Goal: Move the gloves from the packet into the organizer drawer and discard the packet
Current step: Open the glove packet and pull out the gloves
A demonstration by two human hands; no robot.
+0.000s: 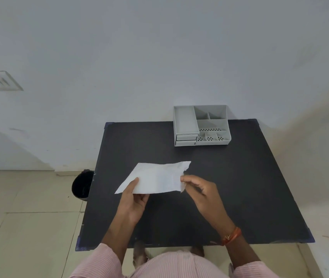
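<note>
White crinkled packet (pixel 155 178), flat, torn right edge

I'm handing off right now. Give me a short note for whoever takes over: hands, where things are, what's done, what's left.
Left hand: pinching the lower left part of the white packet, held over the black table.
Right hand: pinching the packet's ragged right edge, which looks torn open.
Organizer: at the table's far edge by the wall, both small drawers at its lower left look shut.
Bin: black, on the floor left of the table.
Done: packet picked up, likely opened.
Left: no gloves visible yet. Pull them out, open a drawer, put them in, drop the packet in the bin.
</note>
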